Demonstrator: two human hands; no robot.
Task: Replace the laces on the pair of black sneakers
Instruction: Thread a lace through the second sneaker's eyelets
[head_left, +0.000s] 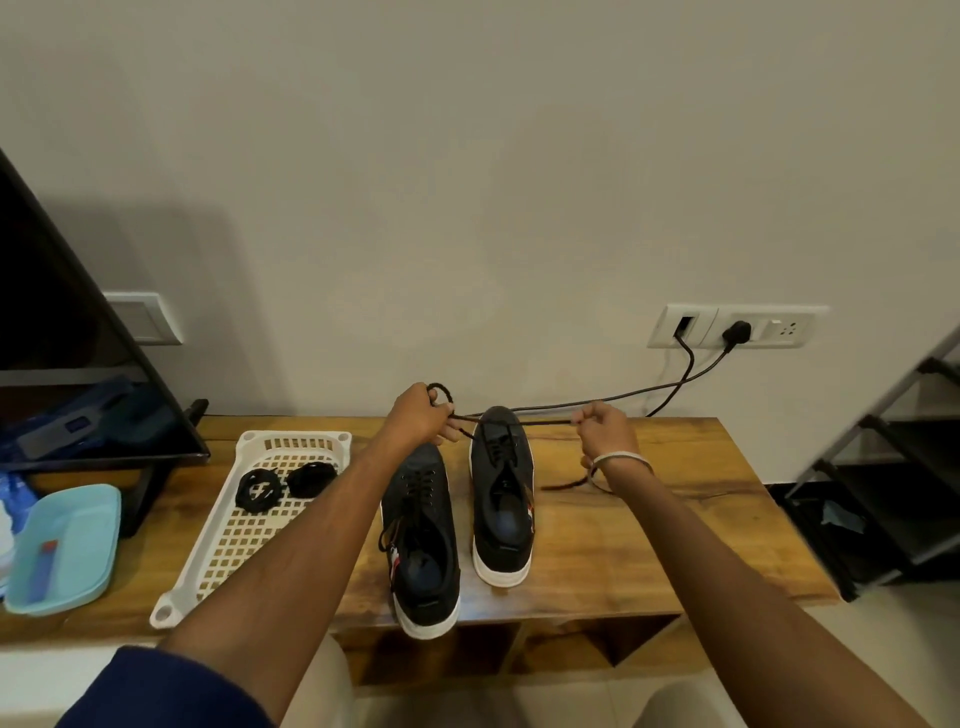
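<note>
While drawn taut above the right sneaker: lace pinched by left hand and right hand, probably for sliding through eyelets.

Two black white-soled sneakers side by side on my bench, toes away; right one's dark lace pulled taut; spare laces coiled.

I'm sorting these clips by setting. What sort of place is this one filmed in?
Most likely a room in a home: a low wooden table against a plain wall, a television standing on it, and a wall socket with cables plugged in.
</note>
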